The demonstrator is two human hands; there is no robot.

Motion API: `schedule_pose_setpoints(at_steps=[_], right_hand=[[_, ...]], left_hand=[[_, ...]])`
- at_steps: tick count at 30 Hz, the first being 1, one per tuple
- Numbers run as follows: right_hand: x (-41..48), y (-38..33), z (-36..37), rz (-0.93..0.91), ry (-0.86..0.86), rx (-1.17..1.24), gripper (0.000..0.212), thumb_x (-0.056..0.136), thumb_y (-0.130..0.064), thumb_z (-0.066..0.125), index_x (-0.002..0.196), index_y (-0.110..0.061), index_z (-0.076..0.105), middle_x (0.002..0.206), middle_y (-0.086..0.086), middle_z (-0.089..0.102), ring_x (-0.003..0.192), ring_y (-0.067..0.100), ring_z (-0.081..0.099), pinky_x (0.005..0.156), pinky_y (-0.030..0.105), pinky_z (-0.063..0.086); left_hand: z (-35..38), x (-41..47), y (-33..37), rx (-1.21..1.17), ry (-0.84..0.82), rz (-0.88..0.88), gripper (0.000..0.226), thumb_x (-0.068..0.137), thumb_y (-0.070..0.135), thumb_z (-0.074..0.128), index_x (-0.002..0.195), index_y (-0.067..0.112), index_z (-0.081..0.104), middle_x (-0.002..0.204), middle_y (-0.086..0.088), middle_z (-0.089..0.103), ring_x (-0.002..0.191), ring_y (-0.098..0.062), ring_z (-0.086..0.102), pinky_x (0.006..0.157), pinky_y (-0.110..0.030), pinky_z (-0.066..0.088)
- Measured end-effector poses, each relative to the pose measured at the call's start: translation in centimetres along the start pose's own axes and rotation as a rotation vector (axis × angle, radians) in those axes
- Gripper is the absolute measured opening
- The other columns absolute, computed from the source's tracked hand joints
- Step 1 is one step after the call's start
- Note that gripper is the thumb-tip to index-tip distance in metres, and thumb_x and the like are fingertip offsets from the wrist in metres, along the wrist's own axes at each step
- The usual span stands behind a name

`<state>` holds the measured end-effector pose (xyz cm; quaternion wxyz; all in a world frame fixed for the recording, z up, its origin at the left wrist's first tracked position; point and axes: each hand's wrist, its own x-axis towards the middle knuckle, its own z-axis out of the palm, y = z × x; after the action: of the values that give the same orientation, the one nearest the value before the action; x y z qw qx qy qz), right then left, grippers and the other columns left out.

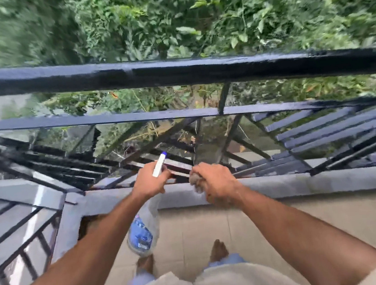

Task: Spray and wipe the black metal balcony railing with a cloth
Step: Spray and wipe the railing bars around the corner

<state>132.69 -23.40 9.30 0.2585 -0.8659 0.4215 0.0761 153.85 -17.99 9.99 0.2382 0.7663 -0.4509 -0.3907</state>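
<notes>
The black metal balcony railing [174, 72] runs across the view, with a thick top rail, a thinner rail below and slanted bars down to the ledge. My left hand [150, 180] grips the neck of a clear spray bottle [143, 231] with a blue label; its white nozzle points at the lower bars. My right hand [213, 184] holds a bunched grey cloth [196, 181] against the bottom of the railing, just right of the bottle.
A grey concrete ledge [304, 184] carries the railing's base. Beige floor tiles [285, 225] lie under my bare feet [218, 249]. A side section of railing [23, 231] turns the corner at the left. Dense green foliage [191, 13] fills the space beyond.
</notes>
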Motion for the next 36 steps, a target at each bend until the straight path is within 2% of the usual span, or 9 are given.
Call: schedule_pose_setpoints(at_steps=[4, 6, 11, 14, 17, 25, 28, 32, 36], right_hand=[[-0.6, 1.4, -2.3, 0.056, -0.024, 0.100, 0.048, 0.072, 0.001, 0.059, 0.102, -0.033, 0.045, 0.076, -0.008, 0.064, 0.067, 0.017, 0.059, 0.062, 0.030, 0.051], [-0.2, 1.8, -3.2, 0.073, -0.018, 0.047, 0.054, 0.074, -0.006, 0.070, 0.112, -0.035, 0.044, 0.085, -0.004, 0.069, 0.075, 0.023, 0.063, 0.063, 0.028, 0.045], [1.9, 2.3, -3.4, 0.109, 0.007, 0.001, 0.054, 0.068, -0.018, 0.086, 0.113, -0.028, 0.058, 0.107, 0.001, 0.067, 0.094, 0.027, 0.066, 0.080, 0.037, 0.056], [2.9, 2.8, -2.9, 0.154, -0.008, -0.014, 0.044, 0.077, -0.016, 0.084, 0.117, -0.024, 0.066, 0.110, 0.003, 0.067, 0.100, 0.024, 0.064, 0.086, 0.035, 0.055], [3.3, 2.7, -2.6, 0.159, 0.001, -0.018, 0.043, 0.083, -0.011, 0.079, 0.121, -0.028, 0.069, 0.109, 0.002, 0.066, 0.102, 0.023, 0.063, 0.084, 0.030, 0.050], [3.9, 1.2, -3.1, 0.212, 0.063, -0.055, 0.060, 0.085, -0.001, 0.070, 0.133, -0.037, 0.058, 0.125, -0.003, 0.060, 0.109, 0.029, 0.058, 0.091, 0.044, 0.052], [4.2, 1.1, -3.1, 0.234, 0.048, -0.043, 0.061, 0.085, -0.011, 0.075, 0.135, -0.039, 0.054, 0.127, -0.002, 0.059, 0.111, 0.029, 0.061, 0.094, 0.044, 0.052], [4.3, 1.3, -4.0, 0.179, -0.048, -0.112, 0.050, 0.089, -0.029, 0.071, 0.135, -0.037, 0.051, 0.125, 0.003, 0.058, 0.108, 0.033, 0.062, 0.092, 0.045, 0.054], [4.6, 2.0, -5.1, 0.145, -0.103, -0.105, 0.050, 0.087, -0.022, 0.071, 0.133, -0.034, 0.053, 0.124, 0.003, 0.059, 0.110, 0.031, 0.061, 0.090, 0.042, 0.051]], left_hand=[[1.5, -0.9, 1.2, -0.001, 0.045, -0.008, 0.023, 0.092, 0.018, 0.061, 0.070, 0.018, 0.058, 0.063, -0.002, 0.064, 0.048, -0.019, 0.068, 0.049, -0.030, 0.054], [1.8, -1.2, 1.7, -0.010, 0.051, -0.033, 0.021, 0.091, 0.019, 0.062, 0.070, 0.018, 0.059, 0.065, -0.002, 0.065, 0.052, -0.024, 0.070, 0.053, -0.034, 0.058], [2.1, -0.4, 2.4, -0.083, 0.086, -0.121, 0.029, 0.095, 0.013, 0.061, 0.066, 0.019, 0.056, 0.062, -0.004, 0.060, 0.052, -0.024, 0.066, 0.045, -0.024, 0.050], [2.2, 0.6, 1.9, -0.089, 0.080, -0.151, 0.029, 0.096, 0.015, 0.061, 0.067, 0.019, 0.056, 0.063, -0.002, 0.060, 0.054, -0.020, 0.065, 0.043, -0.019, 0.048], [2.3, 1.8, 1.3, -0.076, 0.035, -0.148, 0.024, 0.095, 0.020, 0.063, 0.071, 0.017, 0.060, 0.064, 0.000, 0.063, 0.052, -0.017, 0.066, 0.050, -0.028, 0.058], [1.6, 3.8, 1.0, -0.058, -0.022, -0.112, 0.031, 0.093, 0.024, 0.063, 0.065, 0.015, 0.056, 0.058, 0.001, 0.060, 0.058, -0.028, 0.071, 0.060, -0.038, 0.062], [1.4, 4.6, 0.6, -0.076, -0.019, -0.141, 0.035, 0.093, 0.029, 0.064, 0.063, 0.015, 0.055, 0.057, -0.001, 0.060, 0.064, -0.034, 0.072, 0.068, -0.048, 0.062], [1.3, 4.7, 1.2, -0.036, 0.003, -0.166, 0.034, 0.095, 0.031, 0.063, 0.066, 0.015, 0.057, 0.059, -0.003, 0.064, 0.061, -0.028, 0.073, 0.070, -0.045, 0.063], [1.7, 4.7, 1.3, -0.025, -0.012, -0.193, 0.032, 0.095, 0.033, 0.064, 0.068, 0.015, 0.060, 0.061, -0.002, 0.066, 0.056, -0.024, 0.073, 0.068, -0.044, 0.064]])
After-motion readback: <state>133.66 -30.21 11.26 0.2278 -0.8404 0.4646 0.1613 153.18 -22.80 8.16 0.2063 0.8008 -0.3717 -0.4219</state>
